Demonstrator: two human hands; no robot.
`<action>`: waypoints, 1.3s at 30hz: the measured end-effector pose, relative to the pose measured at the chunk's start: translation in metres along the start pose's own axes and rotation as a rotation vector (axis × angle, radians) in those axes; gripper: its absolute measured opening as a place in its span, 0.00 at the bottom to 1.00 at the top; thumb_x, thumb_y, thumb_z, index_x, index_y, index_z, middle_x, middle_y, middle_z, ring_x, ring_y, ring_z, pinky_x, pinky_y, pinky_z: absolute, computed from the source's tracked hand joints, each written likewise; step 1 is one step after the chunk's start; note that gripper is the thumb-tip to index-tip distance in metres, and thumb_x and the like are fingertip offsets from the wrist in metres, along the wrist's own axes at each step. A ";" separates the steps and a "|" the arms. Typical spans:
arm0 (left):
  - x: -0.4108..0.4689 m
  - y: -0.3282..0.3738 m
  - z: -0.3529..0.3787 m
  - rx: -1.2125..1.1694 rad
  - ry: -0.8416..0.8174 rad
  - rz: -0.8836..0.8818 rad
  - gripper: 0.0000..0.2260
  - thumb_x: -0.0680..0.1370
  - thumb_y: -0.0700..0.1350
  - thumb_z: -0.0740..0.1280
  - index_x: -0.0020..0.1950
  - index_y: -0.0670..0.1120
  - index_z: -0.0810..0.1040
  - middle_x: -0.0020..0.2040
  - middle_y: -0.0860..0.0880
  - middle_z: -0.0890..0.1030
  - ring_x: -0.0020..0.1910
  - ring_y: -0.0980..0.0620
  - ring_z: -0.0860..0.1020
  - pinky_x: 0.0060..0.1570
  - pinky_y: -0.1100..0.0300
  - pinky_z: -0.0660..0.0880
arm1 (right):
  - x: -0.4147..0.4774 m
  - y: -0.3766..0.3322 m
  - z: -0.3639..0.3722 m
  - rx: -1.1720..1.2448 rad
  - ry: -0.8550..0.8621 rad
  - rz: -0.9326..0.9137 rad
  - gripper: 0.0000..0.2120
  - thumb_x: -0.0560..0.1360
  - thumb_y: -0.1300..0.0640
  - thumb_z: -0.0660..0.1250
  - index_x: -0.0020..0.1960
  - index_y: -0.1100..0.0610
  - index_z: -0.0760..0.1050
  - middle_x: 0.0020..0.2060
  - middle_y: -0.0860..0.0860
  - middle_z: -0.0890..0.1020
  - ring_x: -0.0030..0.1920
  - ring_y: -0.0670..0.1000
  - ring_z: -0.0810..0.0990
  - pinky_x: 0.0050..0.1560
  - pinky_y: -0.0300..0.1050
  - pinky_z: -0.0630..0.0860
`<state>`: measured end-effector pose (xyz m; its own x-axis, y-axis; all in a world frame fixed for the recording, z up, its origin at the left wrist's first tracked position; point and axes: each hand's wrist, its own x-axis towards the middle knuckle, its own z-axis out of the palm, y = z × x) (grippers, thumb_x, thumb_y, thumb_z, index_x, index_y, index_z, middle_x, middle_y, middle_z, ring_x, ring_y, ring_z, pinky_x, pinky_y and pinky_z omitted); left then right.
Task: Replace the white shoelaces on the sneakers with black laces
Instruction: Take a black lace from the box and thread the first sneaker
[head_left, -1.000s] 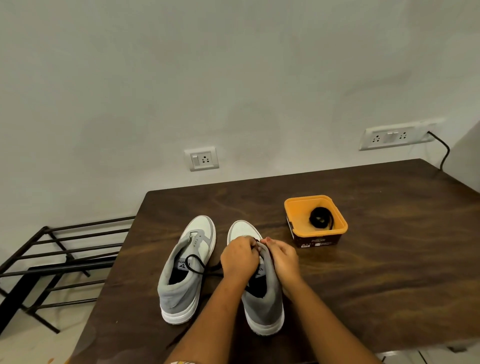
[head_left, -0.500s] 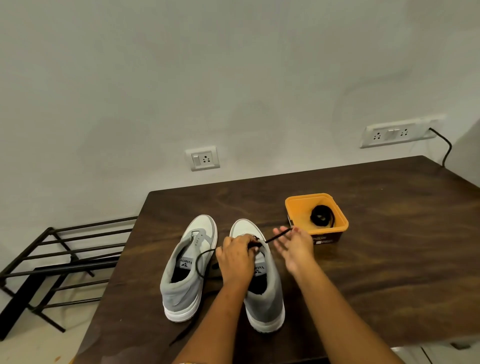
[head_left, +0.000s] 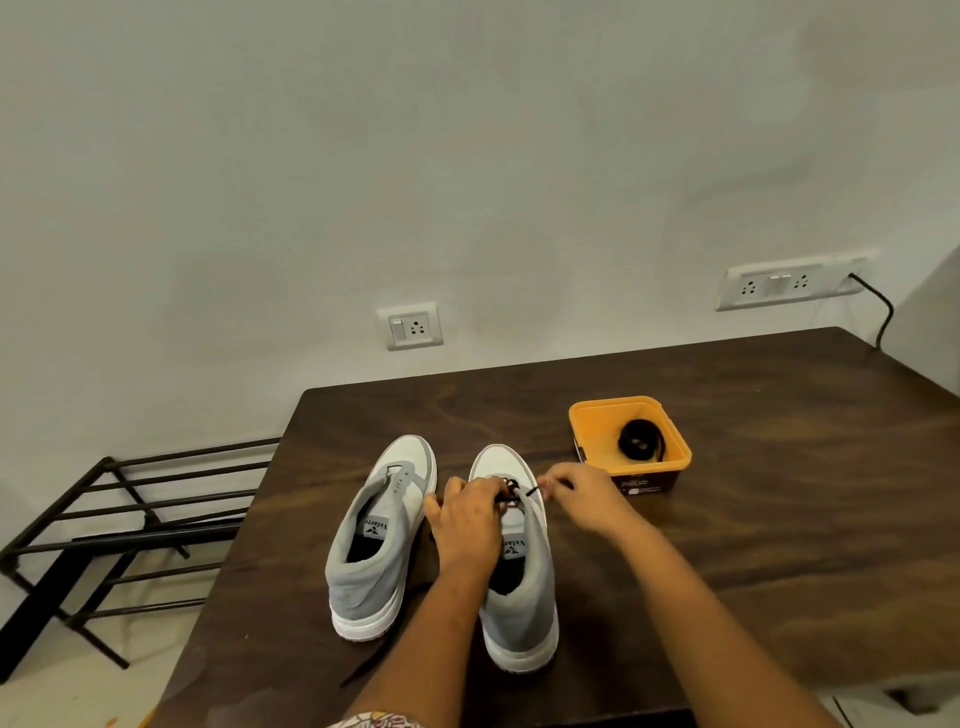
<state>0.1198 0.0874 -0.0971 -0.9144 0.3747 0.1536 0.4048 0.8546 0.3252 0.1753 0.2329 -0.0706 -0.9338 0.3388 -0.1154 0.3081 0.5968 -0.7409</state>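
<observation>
Two grey-and-white sneakers stand side by side on the dark wooden table, toes toward the wall. The left sneaker has no lace in its eyelets. My left hand lies over the tongue of the right sneaker, fingers curled on a black lace near the front eyelets. My right hand pinches the lace's end just right of the shoe. A loose stretch of black lace trails off the near table edge between the shoes.
An orange tub with a coiled black lace inside stands right of the shoes. A black metal rack sits on the floor to the left. Wall sockets and a plugged cable are behind.
My right hand pulled the lace out to the right, then came back in close to the shoe's front eyelets. The loop of lace over the left sneaker is gone.
</observation>
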 end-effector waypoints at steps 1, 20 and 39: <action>0.000 -0.003 -0.001 -0.005 0.005 -0.011 0.10 0.80 0.46 0.59 0.55 0.58 0.76 0.55 0.58 0.79 0.57 0.53 0.70 0.55 0.53 0.57 | -0.002 -0.004 -0.003 0.291 0.084 0.037 0.15 0.81 0.56 0.58 0.36 0.50 0.72 0.38 0.47 0.75 0.39 0.45 0.73 0.38 0.38 0.68; -0.038 -0.014 0.010 -0.297 -0.015 -0.320 0.34 0.74 0.52 0.70 0.76 0.55 0.55 0.75 0.55 0.60 0.75 0.53 0.56 0.70 0.45 0.55 | -0.006 0.013 0.033 -0.127 -0.038 0.044 0.16 0.81 0.46 0.57 0.38 0.51 0.73 0.39 0.51 0.78 0.42 0.52 0.77 0.38 0.45 0.68; -0.036 -0.016 0.015 -0.382 0.057 -0.156 0.12 0.79 0.48 0.63 0.62 0.57 0.73 0.61 0.57 0.76 0.58 0.54 0.73 0.54 0.58 0.71 | -0.011 0.011 -0.005 0.324 0.074 0.096 0.08 0.81 0.51 0.60 0.47 0.54 0.72 0.38 0.49 0.74 0.35 0.47 0.71 0.34 0.40 0.67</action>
<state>0.1461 0.0659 -0.1223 -0.9673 0.2216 0.1235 0.2460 0.7005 0.6699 0.1896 0.2393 -0.0741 -0.8837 0.4415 -0.1555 0.3094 0.3016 -0.9018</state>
